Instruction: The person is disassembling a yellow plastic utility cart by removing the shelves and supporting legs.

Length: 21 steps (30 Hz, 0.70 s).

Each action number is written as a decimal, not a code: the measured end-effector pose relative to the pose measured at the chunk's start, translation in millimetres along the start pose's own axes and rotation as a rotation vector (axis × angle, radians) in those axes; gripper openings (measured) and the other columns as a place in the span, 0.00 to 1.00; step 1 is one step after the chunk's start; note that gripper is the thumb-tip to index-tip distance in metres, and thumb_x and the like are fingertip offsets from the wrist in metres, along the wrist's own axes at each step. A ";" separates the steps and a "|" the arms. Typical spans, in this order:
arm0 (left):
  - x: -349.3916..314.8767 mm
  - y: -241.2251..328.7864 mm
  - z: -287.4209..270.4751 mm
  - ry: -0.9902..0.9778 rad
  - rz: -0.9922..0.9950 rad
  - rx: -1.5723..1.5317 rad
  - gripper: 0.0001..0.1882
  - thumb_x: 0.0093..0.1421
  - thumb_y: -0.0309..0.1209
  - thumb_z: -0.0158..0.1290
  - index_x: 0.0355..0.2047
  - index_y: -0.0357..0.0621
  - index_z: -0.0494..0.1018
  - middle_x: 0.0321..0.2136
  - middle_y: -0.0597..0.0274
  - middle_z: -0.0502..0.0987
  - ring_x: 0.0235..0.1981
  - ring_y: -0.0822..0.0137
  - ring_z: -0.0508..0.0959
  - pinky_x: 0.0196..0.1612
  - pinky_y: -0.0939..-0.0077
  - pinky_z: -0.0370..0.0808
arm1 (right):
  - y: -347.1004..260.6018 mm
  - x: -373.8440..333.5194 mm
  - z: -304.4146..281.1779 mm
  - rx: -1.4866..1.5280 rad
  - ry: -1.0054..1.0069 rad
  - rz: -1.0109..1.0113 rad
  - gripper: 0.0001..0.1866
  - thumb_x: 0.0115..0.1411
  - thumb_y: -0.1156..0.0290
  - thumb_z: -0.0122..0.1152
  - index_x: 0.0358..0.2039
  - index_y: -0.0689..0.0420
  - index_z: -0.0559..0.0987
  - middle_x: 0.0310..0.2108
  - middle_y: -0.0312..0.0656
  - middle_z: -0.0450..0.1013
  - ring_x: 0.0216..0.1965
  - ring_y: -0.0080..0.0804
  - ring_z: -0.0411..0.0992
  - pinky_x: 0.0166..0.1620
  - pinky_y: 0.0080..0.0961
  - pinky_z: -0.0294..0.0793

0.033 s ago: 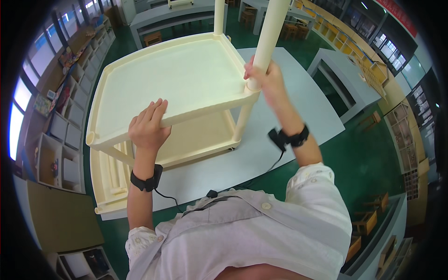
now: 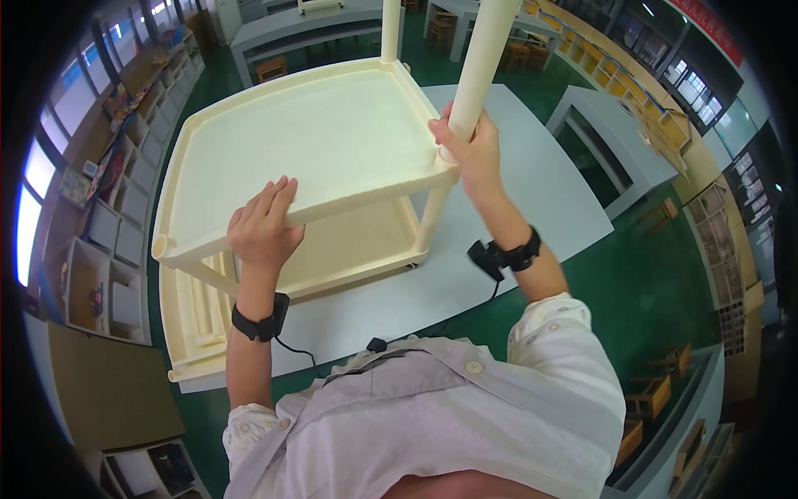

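Observation:
A cream plastic trolley stands on the grey-white table. Its upper shelf [image 2: 291, 133] has a raised rim, and its lower shelf [image 2: 357, 245] shows beneath. My left hand [image 2: 266, 224] holds the shelf's near rim, fingers laid over the top and thumb against the outer side. At the shelf's near right corner, my right hand [image 2: 475, 150] is wrapped around the base of an upright post [image 2: 484, 62]. The post meets the corner socket; how deep it sits is hidden. A second post [image 2: 391, 29] rises from the far right corner.
Another cream shelf piece [image 2: 199, 333] lies at the left, partly under the trolley. The table [image 2: 532, 200] extends to the right. Grey desks [image 2: 615, 150], wooden stools [image 2: 648, 395] and shelving [image 2: 108, 283] stand around on the green floor. Black bands with cables circle both my wrists.
My right hand has shifted slightly left around the post, and its wrist has turned a little. The post's lower end has moved slightly left. My left hand stays in place.

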<state>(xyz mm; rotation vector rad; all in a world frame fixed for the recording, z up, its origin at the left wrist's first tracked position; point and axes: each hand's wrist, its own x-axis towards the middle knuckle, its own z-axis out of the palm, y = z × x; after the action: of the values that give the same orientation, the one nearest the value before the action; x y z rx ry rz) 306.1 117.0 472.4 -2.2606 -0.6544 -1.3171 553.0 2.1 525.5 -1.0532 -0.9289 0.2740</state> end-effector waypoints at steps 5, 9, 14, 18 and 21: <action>2.8 0.4 3.1 0.018 0.022 0.011 0.19 0.34 0.25 0.48 0.30 0.57 0.76 0.31 0.76 0.78 0.34 0.75 0.78 0.24 0.83 0.68 | -7.1 15.5 -8.5 0.056 -0.200 0.182 0.10 0.49 0.73 0.58 0.17 0.59 0.67 0.11 0.35 0.61 0.11 0.20 0.57 0.17 0.19 0.58; 3.3 2.4 6.0 -0.005 0.020 0.008 0.20 0.33 0.25 0.48 0.30 0.56 0.76 0.31 0.76 0.78 0.33 0.76 0.78 0.24 0.83 0.68 | -7.7 37.8 -29.0 0.116 -0.555 0.288 0.11 0.46 0.73 0.59 0.15 0.59 0.66 0.09 0.35 0.60 0.11 0.21 0.57 0.17 0.17 0.56; 0.3 3.1 2.0 0.013 0.037 0.003 0.20 0.33 0.26 0.48 0.30 0.56 0.76 0.30 0.75 0.78 0.32 0.75 0.78 0.23 0.84 0.68 | 9.9 61.4 -43.1 0.596 -1.312 0.453 0.13 0.43 0.74 0.58 0.12 0.57 0.63 0.08 0.35 0.58 0.11 0.22 0.57 0.17 0.18 0.53; 0.3 -9.9 5.8 0.019 0.042 -0.047 0.19 0.33 0.25 0.48 0.29 0.55 0.76 0.30 0.74 0.78 0.32 0.75 0.78 0.23 0.84 0.68 | 2.5 52.1 -32.3 0.541 -1.317 0.494 0.12 0.43 0.74 0.57 0.13 0.56 0.62 0.08 0.35 0.59 0.10 0.23 0.57 0.17 0.19 0.53; 4.4 -8.4 6.0 0.015 0.042 -0.049 0.19 0.33 0.25 0.48 0.29 0.55 0.77 0.29 0.74 0.78 0.32 0.75 0.78 0.23 0.84 0.67 | -8.2 39.8 -29.2 0.476 -0.987 0.445 0.11 0.44 0.72 0.58 0.14 0.56 0.64 0.10 0.36 0.62 0.12 0.23 0.59 0.19 0.19 0.56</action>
<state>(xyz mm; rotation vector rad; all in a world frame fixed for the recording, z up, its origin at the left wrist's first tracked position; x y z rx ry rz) 307.0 127.9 474.8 -2.2886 -0.5719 -1.3426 597.6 3.7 548.2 -0.6315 -1.3851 1.4027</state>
